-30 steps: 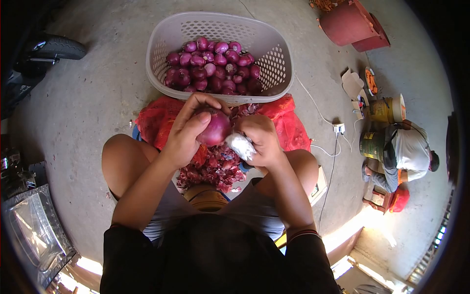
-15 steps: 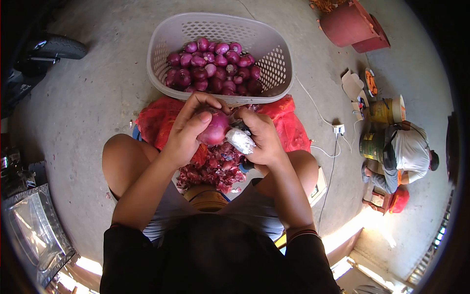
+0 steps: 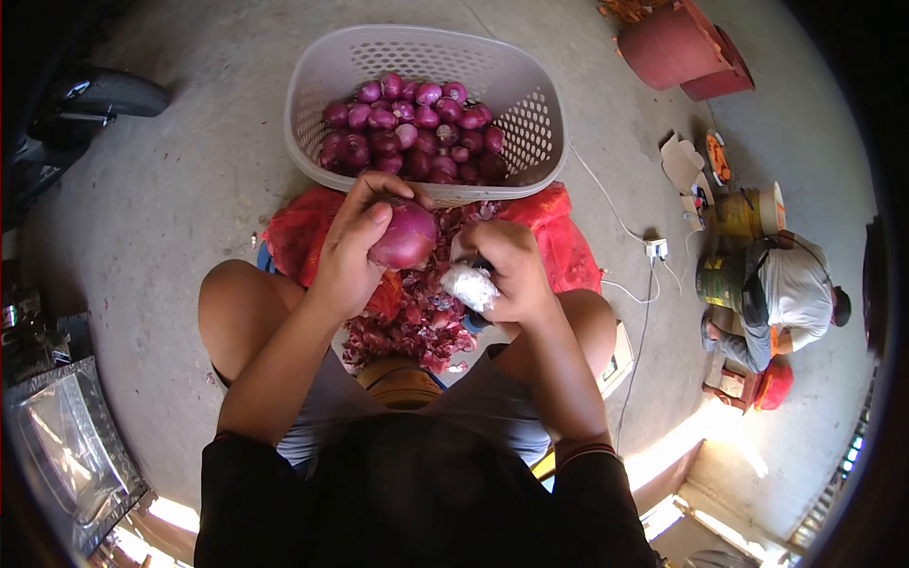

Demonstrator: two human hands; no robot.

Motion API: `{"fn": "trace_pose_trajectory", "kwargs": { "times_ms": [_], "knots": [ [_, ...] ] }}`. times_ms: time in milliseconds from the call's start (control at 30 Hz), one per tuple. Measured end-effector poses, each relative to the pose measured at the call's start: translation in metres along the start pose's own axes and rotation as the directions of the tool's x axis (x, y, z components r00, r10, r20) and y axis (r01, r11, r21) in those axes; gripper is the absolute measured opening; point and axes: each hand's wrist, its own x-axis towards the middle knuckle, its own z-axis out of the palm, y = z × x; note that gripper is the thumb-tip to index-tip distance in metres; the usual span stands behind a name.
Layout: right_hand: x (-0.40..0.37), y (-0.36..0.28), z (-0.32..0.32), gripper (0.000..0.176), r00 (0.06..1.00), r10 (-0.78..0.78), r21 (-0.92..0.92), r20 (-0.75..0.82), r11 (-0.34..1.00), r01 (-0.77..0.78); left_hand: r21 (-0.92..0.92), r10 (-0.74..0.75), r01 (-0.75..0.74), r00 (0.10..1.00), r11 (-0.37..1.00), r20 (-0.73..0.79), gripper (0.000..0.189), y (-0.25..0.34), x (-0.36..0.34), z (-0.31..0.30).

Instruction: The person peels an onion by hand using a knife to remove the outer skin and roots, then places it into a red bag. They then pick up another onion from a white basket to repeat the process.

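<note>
A red onion (image 3: pixel 405 234) is held in my left hand (image 3: pixel 352 248), its fingers and thumb around the upper left side. My right hand (image 3: pixel 511 270) is closed on a tool with a white wrapped handle (image 3: pixel 471 287); the tool's blade is not clearly seen. The two hands are a short way apart. Below them lies a heap of onion skins (image 3: pixel 417 322) on red mesh sacks (image 3: pixel 559 246). Just beyond, a grey basket (image 3: pixel 535 71) holds several red onions (image 3: pixel 383 142).
A power strip (image 3: pixel 655 248) with cords lies on the floor at right. Farther right, a bent-over person (image 3: pixel 795 289) is beside buckets (image 3: pixel 748 213). Red tubs (image 3: pixel 672 47) stand at the upper right. A wheel (image 3: pixel 118 92) is at the upper left.
My right hand has moved slightly right and down, away from the onion. In my left hand the onion has turned and shifted a little left, widening the gap to the tool.
</note>
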Motion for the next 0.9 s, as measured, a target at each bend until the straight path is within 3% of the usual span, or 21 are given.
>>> {"fn": "trace_pose_trajectory", "kwargs": {
  "times_ms": [133, 333, 533, 600, 700, 900],
  "knots": [
    [0.001, -0.007, 0.001, 0.032, 0.987, 0.154, -0.041, -0.045, 0.987, -0.156, -0.053, -0.055, 0.053, 0.998, 0.997, -0.022, 0.028, 0.000, -0.001, 0.002],
    [0.002, -0.004, 0.008, 0.030, 0.986, 0.165, -0.102, -0.014, 0.981, -0.165, -0.165, -0.134, 0.134, 0.991, 0.977, 0.010, 0.031, 0.001, -0.003, 0.005],
    [0.003, -0.007, 0.009, 0.029, 0.975, 0.222, 0.000, 0.007, 0.975, -0.222, -0.130, -0.105, 0.110, 0.994, 0.985, 0.043, 0.032, 0.000, -0.003, 0.003],
    [0.002, -0.006, 0.010, 0.028, 0.984, 0.181, 0.003, 0.002, 0.984, -0.181, -0.128, -0.109, 0.119, 0.991, 0.985, 0.079, 0.033, 0.003, -0.003, 0.001],
    [0.002, -0.005, 0.012, 0.026, 0.990, 0.142, 0.026, 0.002, 0.989, -0.142, -0.042, -0.037, 0.037, 0.999, 0.998, 0.002, 0.033, 0.000, -0.002, 0.006],
    [0.001, -0.006, 0.012, 0.021, 0.996, 0.085, -0.009, 0.005, 0.996, -0.085, -0.059, 0.000, 0.002, 0.999, 0.998, 0.033, 0.034, -0.002, -0.002, 0.002]
  ]
}}
